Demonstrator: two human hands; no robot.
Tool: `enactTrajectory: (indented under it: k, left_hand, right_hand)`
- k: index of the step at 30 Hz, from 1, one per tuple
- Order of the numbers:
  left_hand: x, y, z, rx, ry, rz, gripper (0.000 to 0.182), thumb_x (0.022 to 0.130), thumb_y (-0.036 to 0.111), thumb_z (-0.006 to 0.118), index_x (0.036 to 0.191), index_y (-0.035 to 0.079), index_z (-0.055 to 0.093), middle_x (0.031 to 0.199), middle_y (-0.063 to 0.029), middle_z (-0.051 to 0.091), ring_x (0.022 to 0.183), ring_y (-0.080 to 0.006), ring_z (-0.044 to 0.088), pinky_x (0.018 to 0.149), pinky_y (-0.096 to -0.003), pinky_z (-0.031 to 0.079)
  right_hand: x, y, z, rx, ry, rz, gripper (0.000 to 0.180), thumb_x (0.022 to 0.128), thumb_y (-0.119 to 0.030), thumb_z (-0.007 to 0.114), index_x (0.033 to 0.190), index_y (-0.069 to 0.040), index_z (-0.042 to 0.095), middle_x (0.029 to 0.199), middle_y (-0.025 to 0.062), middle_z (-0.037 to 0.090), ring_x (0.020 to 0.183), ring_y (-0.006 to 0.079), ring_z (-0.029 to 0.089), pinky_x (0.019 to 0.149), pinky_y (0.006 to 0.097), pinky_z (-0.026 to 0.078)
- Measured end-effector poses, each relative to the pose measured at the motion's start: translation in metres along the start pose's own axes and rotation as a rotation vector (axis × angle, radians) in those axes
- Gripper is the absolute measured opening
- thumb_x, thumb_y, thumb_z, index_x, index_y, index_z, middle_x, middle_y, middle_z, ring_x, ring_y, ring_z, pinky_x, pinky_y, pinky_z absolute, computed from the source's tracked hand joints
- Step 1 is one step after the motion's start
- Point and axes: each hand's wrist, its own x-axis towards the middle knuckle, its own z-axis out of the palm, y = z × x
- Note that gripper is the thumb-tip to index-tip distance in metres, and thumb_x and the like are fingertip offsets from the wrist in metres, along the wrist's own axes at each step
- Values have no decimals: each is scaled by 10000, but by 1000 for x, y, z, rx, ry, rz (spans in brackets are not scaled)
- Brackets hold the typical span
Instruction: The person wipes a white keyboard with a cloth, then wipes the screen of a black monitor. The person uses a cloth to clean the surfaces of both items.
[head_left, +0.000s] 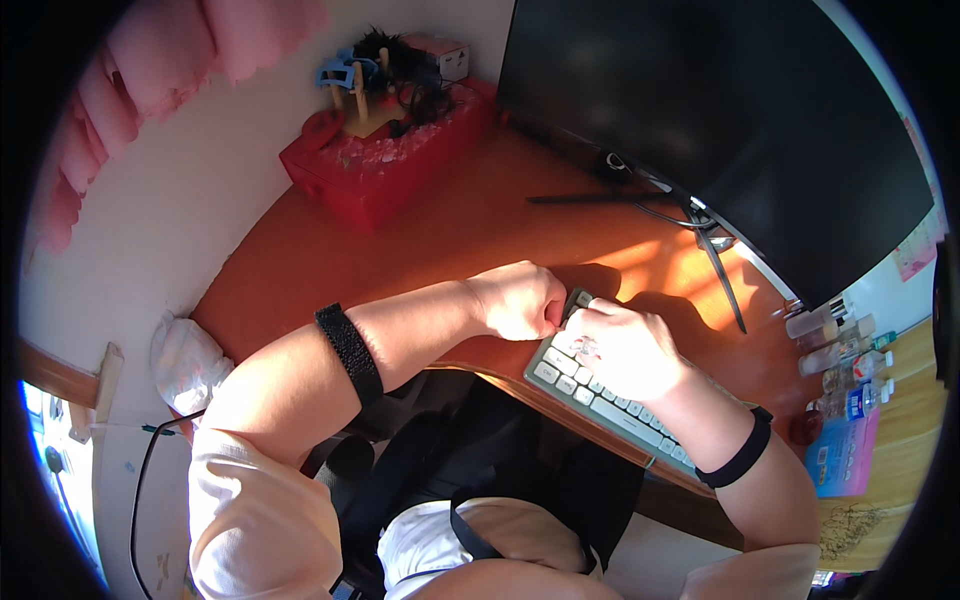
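A computer keyboard with white keys and a grey-green case lies at a slant along the near edge of the wooden desk. My left hand is curled at the keyboard's upper left corner, its fingertips close to those of the other hand. My right hand, with a ring on one finger, rests bent over the left part of the keys. Both sets of fingertips meet near the left edge; whether something small is pinched between them cannot be told. Black bands circle both forearms.
A large black monitor on thin splayed legs stands behind. A red box with hair clips on wooden pegs sits at the back left. Several bottles and a blue-pink packet are at the right. A plastic bag hangs left.
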Motion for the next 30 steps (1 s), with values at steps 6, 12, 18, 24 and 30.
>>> enactTrajectory:
  k: [6, 12, 18, 24, 30]
  left_hand:
    - [1, -1, -3, -66, -29, -22, 252, 876, 258, 711, 1014, 51, 749, 940, -111, 757, 904, -248, 714, 805, -362, 549]
    - [12, 10, -4, 80, -83, -91, 231, 786, 159, 697, 987, 55, 747, 952, -139, 745, 923, -292, 701, 795, -390, 547]
    - [5, 10, 0, 56, 62, -55, 212, 762, 124, 691, 953, 60, 756, 944, -126, 746, 931, -299, 702, 789, -383, 547]
    - [10, 6, -2, -4, -65, -96, 269, 786, 121, 734, 1048, 58, 731, 1075, -131, 724, 1033, -294, 672, 890, -380, 534]
    - [1, -7, 11, -234, 47, 362, 925, 682, 173, 902, 1462, 107, 410, 1400, -136, 556, 1302, -310, 535, 1118, -403, 433]
  right_hand:
    - [2, 3, 2, 87, -22, 73, 110, 810, -131, 670, 886, -139, 591, 807, 28, 626, 698, 260, 685, 581, 400, 553]
    - [0, 3, -2, 37, -19, -46, 119, 786, -111, 683, 879, -147, 619, 828, 17, 636, 699, 244, 688, 583, 374, 555]
    - [-2, 2, -2, -127, 22, -163, 137, 765, -138, 699, 891, -153, 648, 804, -3, 609, 682, 212, 691, 580, 312, 563]
    - [-4, 0, -2, -180, -35, -100, 118, 781, -157, 689, 896, -163, 662, 825, -3, 621, 685, 216, 699, 570, 330, 570]
    - [0, 5, -8, -188, -171, -37, 83, 861, -193, 638, 922, -170, 690, 898, 26, 666, 784, 237, 724, 654, 366, 596]
